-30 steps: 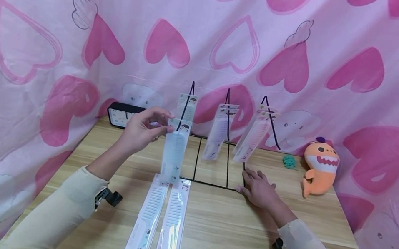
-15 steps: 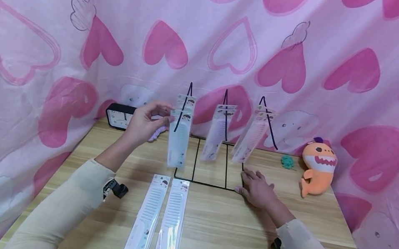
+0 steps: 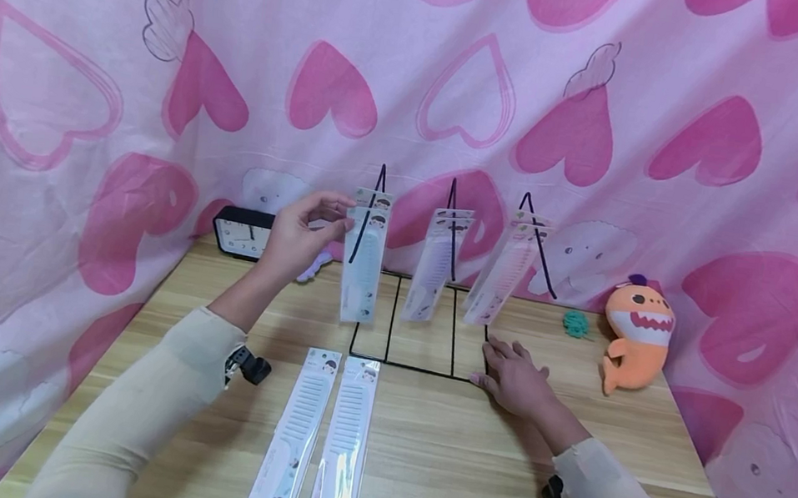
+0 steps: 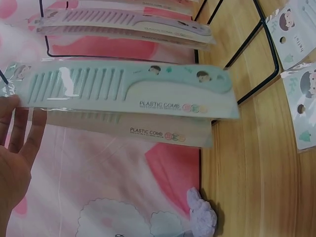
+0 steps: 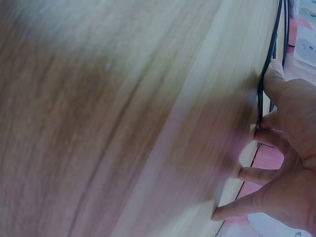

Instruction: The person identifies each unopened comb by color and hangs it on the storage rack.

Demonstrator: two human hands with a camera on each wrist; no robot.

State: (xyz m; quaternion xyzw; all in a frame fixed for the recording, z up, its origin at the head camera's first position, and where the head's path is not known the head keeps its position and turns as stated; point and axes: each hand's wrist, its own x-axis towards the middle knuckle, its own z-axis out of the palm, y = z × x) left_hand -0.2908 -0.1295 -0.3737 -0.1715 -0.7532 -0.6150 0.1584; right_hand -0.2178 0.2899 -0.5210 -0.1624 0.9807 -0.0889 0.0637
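In the head view my left hand (image 3: 303, 232) pinches the upper left edge of a packaged pale green comb (image 3: 364, 265). That comb hangs on the left prong (image 3: 365, 228) of a black wire rack (image 3: 421, 369), in front of another packaged comb. The left wrist view shows the green comb (image 4: 128, 86) side-on, its teeth beside my fingers (image 4: 24, 131). My right hand (image 3: 518, 378) rests at the right front corner of the rack's base; in the right wrist view its fingertips touch the wood and the thumb lies by the black wire (image 5: 261, 98).
Purple packaged combs (image 3: 434, 266) hang on the middle prong, pink ones (image 3: 505, 271) on the right. Two packaged combs, one on the left (image 3: 290, 445), lie on the table in front. Behind stand a clock (image 3: 242, 233), an orange plush shark (image 3: 638, 331) and a green tangle (image 3: 575, 323).
My left hand has moved up and back, sliding the green comb along the left prong toward the comb behind it. My right hand stays at the rack's base.
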